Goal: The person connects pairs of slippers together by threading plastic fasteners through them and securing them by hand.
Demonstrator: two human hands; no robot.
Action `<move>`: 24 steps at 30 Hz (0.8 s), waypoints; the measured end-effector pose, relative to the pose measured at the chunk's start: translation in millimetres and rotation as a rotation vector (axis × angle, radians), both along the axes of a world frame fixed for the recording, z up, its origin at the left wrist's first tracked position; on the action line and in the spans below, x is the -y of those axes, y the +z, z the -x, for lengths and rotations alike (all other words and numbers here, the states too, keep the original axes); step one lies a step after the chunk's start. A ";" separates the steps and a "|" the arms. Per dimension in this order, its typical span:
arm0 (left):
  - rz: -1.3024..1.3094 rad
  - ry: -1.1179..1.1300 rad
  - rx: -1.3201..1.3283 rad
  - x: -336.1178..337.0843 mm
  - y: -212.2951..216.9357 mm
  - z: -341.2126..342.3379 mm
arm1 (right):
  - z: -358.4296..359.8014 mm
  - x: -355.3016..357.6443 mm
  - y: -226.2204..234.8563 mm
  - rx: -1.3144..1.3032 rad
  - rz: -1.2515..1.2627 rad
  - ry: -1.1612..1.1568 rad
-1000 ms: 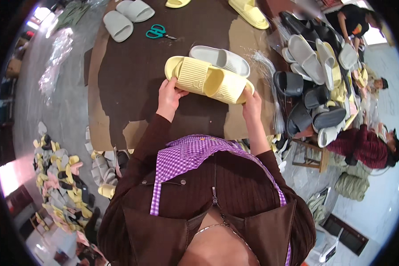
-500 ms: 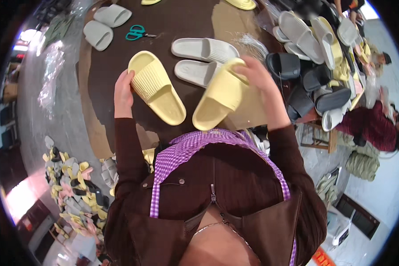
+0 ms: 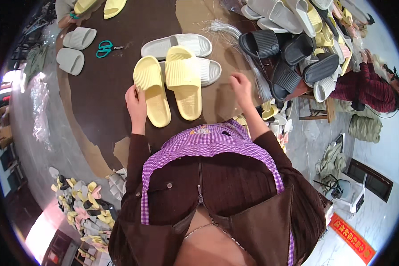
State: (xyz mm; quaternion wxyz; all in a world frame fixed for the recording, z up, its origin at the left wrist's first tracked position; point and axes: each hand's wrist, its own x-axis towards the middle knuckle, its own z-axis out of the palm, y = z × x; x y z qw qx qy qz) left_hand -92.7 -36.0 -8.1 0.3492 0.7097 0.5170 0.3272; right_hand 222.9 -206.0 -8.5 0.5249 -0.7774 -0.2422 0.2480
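Observation:
Two pale yellow slide slippers lie side by side on the dark table in front of me, toes pointing away. My left hand grips the outer edge of the left yellow slipper. Beside it, the right yellow slipper rests untouched, overlapping a pair of light grey slippers behind. My right hand is apart from the slippers, over brown cardboard, its fingers curled with nothing visible in them. A bundle of thin clear plastic ties lies just beyond that hand.
Teal-handled scissors and another grey pair lie at left. Black slippers and piled grey ones crowd the right side. A person sits at far right. Another person's hand is at far left. Slippers heap on the floor.
The two yellow slippers have come together and stand closer to parallel. My right hand has let go of its slipper and drawn away to the right. The view has shifted rightward.

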 end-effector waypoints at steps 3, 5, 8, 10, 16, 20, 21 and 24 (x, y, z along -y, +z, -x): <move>0.091 0.054 0.047 13.9 10.2 5.9 | -28.6 36.1 -18.2 0.183 0.145 -0.106; 0.149 0.117 0.063 21.0 14.6 5.2 | -36.0 35.8 -16.2 0.235 0.158 -0.096; 0.144 0.093 0.165 28.9 13.6 -0.1 | -44.2 16.1 -9.1 0.339 0.172 -0.067; 0.132 0.090 0.217 32.3 13.3 -3.5 | -47.4 -12.6 -5.7 0.409 0.112 -0.021; -0.066 0.008 0.075 35.9 20.6 -16.3 | -61.6 -82.5 -16.6 0.543 0.077 -0.033; -0.051 0.020 0.076 41.5 17.8 -1.7 | -51.4 -100.9 -18.3 0.621 0.349 -0.116; -0.048 0.023 0.064 45.9 15.6 4.8 | -48.8 -103.3 -17.5 0.614 0.370 -0.117; 0.001 0.073 0.057 55.2 7.2 14.9 | -56.0 -96.5 -24.5 0.611 0.386 -0.079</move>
